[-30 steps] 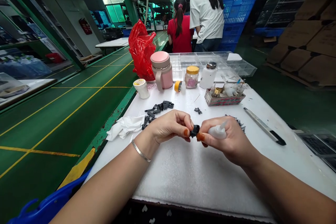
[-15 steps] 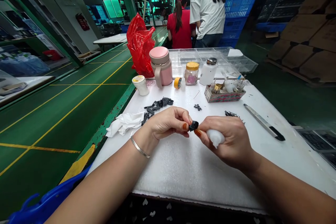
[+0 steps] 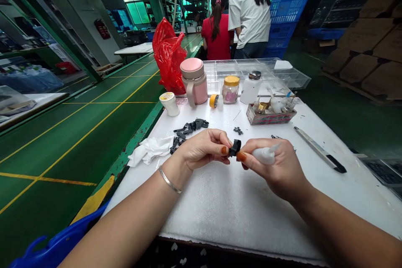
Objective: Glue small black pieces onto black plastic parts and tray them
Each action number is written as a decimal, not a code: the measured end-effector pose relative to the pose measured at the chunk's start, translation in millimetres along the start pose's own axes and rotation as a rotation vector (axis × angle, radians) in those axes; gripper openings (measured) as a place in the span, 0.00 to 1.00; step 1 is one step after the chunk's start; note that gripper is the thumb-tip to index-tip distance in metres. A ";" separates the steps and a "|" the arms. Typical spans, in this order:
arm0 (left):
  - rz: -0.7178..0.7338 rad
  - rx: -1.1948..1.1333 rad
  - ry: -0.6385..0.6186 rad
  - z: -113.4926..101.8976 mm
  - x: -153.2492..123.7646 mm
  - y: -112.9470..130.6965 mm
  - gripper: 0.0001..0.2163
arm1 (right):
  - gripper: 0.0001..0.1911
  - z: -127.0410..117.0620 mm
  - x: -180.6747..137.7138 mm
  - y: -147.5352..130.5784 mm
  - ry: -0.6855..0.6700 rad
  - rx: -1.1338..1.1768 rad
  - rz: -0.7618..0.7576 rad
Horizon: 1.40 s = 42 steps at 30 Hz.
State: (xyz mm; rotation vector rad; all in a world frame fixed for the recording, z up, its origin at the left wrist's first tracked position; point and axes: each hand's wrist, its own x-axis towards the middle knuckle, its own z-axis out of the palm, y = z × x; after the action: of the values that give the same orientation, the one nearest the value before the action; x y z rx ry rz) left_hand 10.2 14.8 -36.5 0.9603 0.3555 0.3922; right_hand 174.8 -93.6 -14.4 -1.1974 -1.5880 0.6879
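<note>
Between thumb and fingers, my left hand (image 3: 202, 150) pinches a small black plastic part (image 3: 235, 147) with a curved upper end. My right hand (image 3: 282, 171) is closed around a small translucent white squeeze bottle (image 3: 264, 155), which shows between its thumb and index finger. The right fingertips meet the right side of the black part; whether they grip it too is hard to tell. Just beyond the hands lies a cluster of tiny black rings (image 3: 238, 130). A heap of black plastic parts (image 3: 193, 125) lies behind my left hand, beside a crumpled white cloth (image 3: 150, 150).
A utility knife (image 3: 320, 150) lies at the right. Farther back stand a box of small bottles (image 3: 271, 118), a white bottle (image 3: 250, 88), a yellow-lidded jar (image 3: 230, 91), yellow tape (image 3: 214, 101), a pink mug (image 3: 198, 88) and a white tub (image 3: 169, 104). Two people are beyond the table.
The black part has turned and now shows its curved end upward. My right hand has shifted slightly right, and the bottle in it has tilted, its narrow end now pointing up to the right.
</note>
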 end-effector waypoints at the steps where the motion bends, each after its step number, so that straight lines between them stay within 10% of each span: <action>1: 0.007 0.003 0.012 0.6 0.0 0.0 0.13 | 0.10 -0.3 0.0 0.0 0.004 -0.001 0.015; 42: 0.043 0.108 0.101 2.2 -2.2 3.7 0.12 | 0.10 -2.2 -0.1 -1.7 0.069 -0.210 -0.024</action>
State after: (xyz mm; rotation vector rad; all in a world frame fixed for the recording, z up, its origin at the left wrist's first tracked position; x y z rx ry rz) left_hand 8.7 14.1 -32.0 1.0567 0.4521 0.4655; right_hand 176.3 -94.5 -12.1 -1.3371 -1.6438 0.4678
